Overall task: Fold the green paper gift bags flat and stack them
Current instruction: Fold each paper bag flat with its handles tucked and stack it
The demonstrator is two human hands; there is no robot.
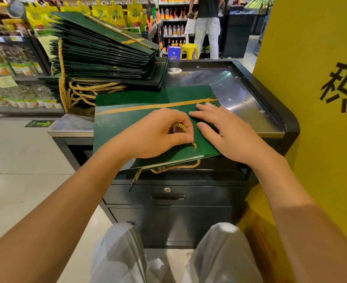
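Left hand (156, 131) pinches rope handle (185, 129). Right hand (225, 129) lies flat, fingers straight, pressing bag (127, 117), which overhangs the counter's (240, 92) near edge. Stack (107, 58) at counter's far left leans. Risk: adding a bag tips it.

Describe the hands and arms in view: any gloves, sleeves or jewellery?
The left hand and right hand are bare: no gloves, rings or watch visible. Both forearms are uncovered up to the picture's edge, so no sleeve shows. Light grey trousers cover the knees below.
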